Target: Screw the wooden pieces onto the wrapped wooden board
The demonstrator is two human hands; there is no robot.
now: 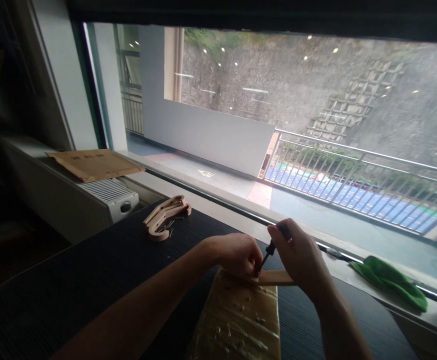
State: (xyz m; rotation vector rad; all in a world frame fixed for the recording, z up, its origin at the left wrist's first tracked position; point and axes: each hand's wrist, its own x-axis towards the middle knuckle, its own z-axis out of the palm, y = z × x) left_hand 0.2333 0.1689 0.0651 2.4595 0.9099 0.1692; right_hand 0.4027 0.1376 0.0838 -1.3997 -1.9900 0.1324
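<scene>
My right hand is wrapped round the dark handle of a screwdriver, which tilts with its tip down. The tip meets a flat, pale wooden strip that lies across the far end of a box wrapped in shiny tape. My left hand is closed at the strip's left part, its fingertips by the screwdriver tip. Whether those fingers pinch a screw there is too small to make out. Several small screws lie scattered on top of the box.
Curved wooden pieces lie with several loose screws on the dark table. A brown paper envelope rests on a white radiator at the left. A green cloth lies on the sill below the large window.
</scene>
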